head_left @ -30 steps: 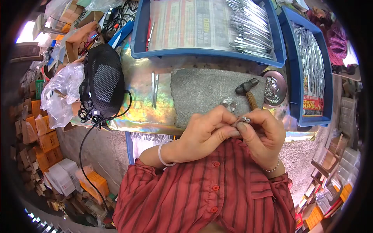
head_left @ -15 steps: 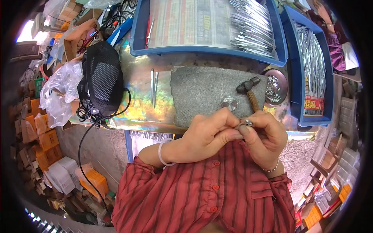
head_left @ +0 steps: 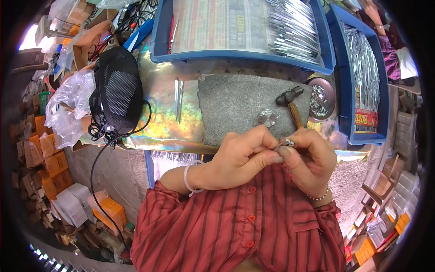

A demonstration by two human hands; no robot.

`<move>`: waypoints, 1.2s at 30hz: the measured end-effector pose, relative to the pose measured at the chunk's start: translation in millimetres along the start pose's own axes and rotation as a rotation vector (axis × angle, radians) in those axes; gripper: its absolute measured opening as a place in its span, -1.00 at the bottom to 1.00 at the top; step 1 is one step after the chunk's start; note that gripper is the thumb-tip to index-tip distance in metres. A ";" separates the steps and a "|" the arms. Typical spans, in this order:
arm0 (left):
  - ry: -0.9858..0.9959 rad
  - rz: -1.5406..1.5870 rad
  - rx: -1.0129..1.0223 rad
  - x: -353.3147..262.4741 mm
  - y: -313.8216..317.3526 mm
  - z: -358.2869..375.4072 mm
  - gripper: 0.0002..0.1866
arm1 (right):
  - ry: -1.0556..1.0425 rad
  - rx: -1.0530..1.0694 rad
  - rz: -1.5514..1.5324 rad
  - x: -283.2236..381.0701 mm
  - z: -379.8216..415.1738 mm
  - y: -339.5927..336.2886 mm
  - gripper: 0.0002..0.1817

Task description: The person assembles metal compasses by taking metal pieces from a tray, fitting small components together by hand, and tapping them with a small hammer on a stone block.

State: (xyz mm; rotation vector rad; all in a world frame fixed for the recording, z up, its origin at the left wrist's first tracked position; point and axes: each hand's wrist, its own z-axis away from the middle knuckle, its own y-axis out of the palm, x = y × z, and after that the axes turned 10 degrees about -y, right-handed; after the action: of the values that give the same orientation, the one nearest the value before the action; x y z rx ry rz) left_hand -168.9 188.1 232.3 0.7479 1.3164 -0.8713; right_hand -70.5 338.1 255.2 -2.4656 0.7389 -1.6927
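Both hands meet over the front edge of a grey stone slab. My left hand pinches at a small metal piece. The fingers of my right hand are closed on the same shiny piece, whose shape is mostly hidden by the fingertips. Just beyond the fingers, a hammer with a wooden handle lies on the slab. Beside it sits a small round clear or metallic object. A round dish of small metal parts stands at the slab's right.
A large blue tray holds metal rods at the back; another blue tray stands right. Two thin metal tools lie left of the slab. A black mesh bag and cable are farther left. A co-worker's arm shows top right.
The view has shifted slightly. Both hands keep their grip on the small metal piece, with only slight finger movement. The co-worker's arm at the top right has moved a little.
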 end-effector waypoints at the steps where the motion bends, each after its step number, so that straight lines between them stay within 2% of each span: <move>1: 0.006 -0.001 -0.009 -0.1 0.7 -0.1 -0.85 | 0.017 -0.023 -0.015 0.6 0.6 0.7 -0.87; 6: 0.020 -0.015 -0.010 -1.0 2.4 -2.0 -0.85 | 0.052 -0.119 -0.061 -0.8 7.2 5.6 -0.86; 9: -0.022 -0.033 0.011 -4.0 1.5 -1.9 -0.86 | 0.082 -0.094 -0.077 -1.2 7.7 4.4 -0.87; 12: -0.094 -0.049 0.089 -2.9 -3.7 -2.3 -0.87 | 0.232 -0.006 -0.061 2.9 2.6 0.7 -0.88; 15: -0.368 0.242 0.202 -2.2 -6.1 -5.6 -0.87 | 0.585 -0.157 -0.458 4.0 -3.0 4.8 -0.86; 17: -0.434 0.329 0.269 -2.6 -9.4 -11.6 -0.86 | 0.592 -0.142 -0.398 -8.5 -1.9 3.7 -0.85; 20: -0.522 0.473 0.301 -12.9 -10.4 -24.3 -0.83 | 0.701 -0.207 -0.495 -18.5 -8.0 2.0 -0.84; 24: -0.662 0.620 0.304 -13.0 -8.6 -35.3 -0.79 | 0.718 -0.247 -0.619 -31.0 -9.0 1.1 -0.84; 33: -0.751 0.723 0.379 -2.8 -3.3 -50.2 -0.80 | 0.734 -0.370 -0.598 -36.6 1.6 0.5 -0.82; 36: -0.745 0.664 0.421 -2.6 -1.2 -54.2 -0.80 | 0.697 -0.455 -0.599 -33.9 9.7 2.3 -0.85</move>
State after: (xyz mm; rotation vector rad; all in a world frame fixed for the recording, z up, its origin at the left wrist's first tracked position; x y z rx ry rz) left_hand -196.6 234.5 228.6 0.9760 0.1857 -0.7627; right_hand -72.2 348.2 221.3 -2.5102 0.4654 -2.9902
